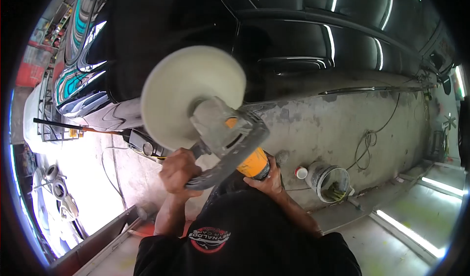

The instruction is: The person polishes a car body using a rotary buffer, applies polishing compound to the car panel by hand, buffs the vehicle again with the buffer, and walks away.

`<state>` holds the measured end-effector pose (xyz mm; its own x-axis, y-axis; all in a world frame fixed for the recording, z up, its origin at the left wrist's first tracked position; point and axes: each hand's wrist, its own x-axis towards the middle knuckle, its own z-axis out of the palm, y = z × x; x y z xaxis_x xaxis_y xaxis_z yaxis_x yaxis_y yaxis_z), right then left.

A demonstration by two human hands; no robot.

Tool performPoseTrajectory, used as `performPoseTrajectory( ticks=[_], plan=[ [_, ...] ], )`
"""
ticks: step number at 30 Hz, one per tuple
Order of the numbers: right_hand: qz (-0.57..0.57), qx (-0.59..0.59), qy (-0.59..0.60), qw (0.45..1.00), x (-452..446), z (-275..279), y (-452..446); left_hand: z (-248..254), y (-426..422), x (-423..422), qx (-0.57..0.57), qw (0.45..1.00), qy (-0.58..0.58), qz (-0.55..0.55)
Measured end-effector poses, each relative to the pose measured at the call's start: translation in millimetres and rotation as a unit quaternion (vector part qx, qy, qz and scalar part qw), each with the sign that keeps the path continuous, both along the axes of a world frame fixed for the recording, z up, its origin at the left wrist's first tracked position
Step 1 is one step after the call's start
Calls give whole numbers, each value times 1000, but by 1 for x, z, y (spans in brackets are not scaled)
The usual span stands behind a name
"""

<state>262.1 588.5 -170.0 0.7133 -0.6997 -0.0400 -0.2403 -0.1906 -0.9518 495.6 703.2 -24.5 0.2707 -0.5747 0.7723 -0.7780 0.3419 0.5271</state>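
A grey and yellow power polisher [220, 129] with a large round pale pad [183, 87] is held in front of the body. My left hand [180, 172] is closed around its front handle, below the pad. Around the rear body, at the yellow and black section, my right hand [270, 178] is wrapped. The pad faces the glossy black car panel [171, 21]; whether it touches the panel cannot be made out.
On the floor at the right stand a bucket [333, 183] with something green inside and a small red and white container [301, 172]. A cable [367, 146] lies coiled near them. A dark machine [142, 141] is at the left.
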Motion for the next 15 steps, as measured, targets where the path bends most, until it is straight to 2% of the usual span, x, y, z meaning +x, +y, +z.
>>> performPoseTrajectory(
  ticks=[3, 5, 15],
  plan=[
    [-23, 50, -29, 998, -13, -32, 11, -6, -9, -11, 54, 997, -16, -50],
    [-41, 61, -44, 996, -22, -57, 18, -18, -13, -19, 70, 996, -22, -48],
    [-95, 171, -70, 978, -35, -114, 46, -56, -39, -27, 171, 982, -58, -60]
  ],
)
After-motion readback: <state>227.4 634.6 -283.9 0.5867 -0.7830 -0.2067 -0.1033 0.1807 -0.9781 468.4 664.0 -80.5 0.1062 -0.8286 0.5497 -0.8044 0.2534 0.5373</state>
